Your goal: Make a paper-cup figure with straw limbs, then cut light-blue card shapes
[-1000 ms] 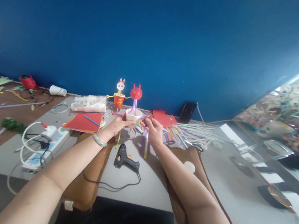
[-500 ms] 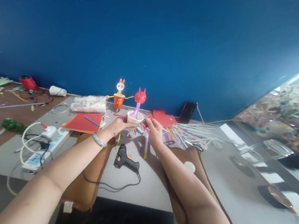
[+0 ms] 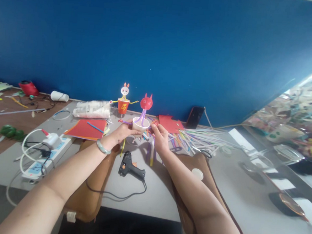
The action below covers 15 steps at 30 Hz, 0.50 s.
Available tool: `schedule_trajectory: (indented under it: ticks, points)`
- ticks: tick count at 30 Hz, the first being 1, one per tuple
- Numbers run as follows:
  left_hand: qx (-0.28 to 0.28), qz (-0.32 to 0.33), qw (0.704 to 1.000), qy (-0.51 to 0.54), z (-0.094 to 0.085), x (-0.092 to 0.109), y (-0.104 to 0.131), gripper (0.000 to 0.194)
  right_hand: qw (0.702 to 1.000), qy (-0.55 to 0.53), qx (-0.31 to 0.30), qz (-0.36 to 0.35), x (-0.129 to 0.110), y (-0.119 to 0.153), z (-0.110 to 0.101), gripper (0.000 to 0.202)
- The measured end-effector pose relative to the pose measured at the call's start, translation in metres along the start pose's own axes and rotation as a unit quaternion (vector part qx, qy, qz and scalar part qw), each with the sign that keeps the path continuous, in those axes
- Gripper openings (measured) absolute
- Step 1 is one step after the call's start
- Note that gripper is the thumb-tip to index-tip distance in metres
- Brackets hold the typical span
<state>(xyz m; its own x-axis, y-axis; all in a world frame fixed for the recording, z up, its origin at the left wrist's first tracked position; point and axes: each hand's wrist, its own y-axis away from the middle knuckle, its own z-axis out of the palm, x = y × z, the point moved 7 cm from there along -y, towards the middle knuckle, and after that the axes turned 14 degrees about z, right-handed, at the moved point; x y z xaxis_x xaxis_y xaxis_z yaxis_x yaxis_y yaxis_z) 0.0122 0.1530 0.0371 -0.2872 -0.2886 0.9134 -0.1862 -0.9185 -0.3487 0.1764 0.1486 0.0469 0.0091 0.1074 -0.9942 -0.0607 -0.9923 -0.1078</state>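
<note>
My left hand (image 3: 123, 133), with a pale bangle at its wrist, grips a white paper cup (image 3: 140, 126) by its left side, thumb in front. Purple pipe cleaners (image 3: 143, 117) rise out of the cup and carry a red animal head (image 3: 146, 103) with two pointed ears. At the cup's right side my right hand (image 3: 160, 137) pinches a purple pipe-cleaner arm, whose small red end piece (image 3: 155, 122) shows above the fingertips. A matching arm with a red tip (image 3: 120, 121) sticks out to the left. Below the cup lies a black glue gun (image 3: 131, 167).
Behind stands a finished-looking rabbit figure in a red cup (image 3: 123, 106). Stacked paper cups (image 3: 92, 109), red paper (image 3: 85, 129) and a power strip (image 3: 48, 157) lie left. Loose pipe cleaners (image 3: 199, 138), scissors (image 3: 207, 153) and a leaning phone (image 3: 194, 117) are on the right.
My right fingers have shifted slightly on the pipe-cleaner arm, and the red head sits a touch lower in view. My left hand keeps its hold on the cup.
</note>
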Motion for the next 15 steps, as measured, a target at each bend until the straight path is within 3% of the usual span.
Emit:
schedule_trajectory:
  ticks: [9,15]
  points:
    - [0.019,-0.008,1.000,-0.012,-0.004,0.001,0.000,0.050,0.999,-0.028,0.016,0.008,0.006,-0.001,-0.002,0.035]
    - [-0.007,-0.024,0.999,-0.040,0.001,0.008,0.003,0.057,0.998,-0.057,0.042,0.005,-0.004,-0.001,-0.010,0.040]
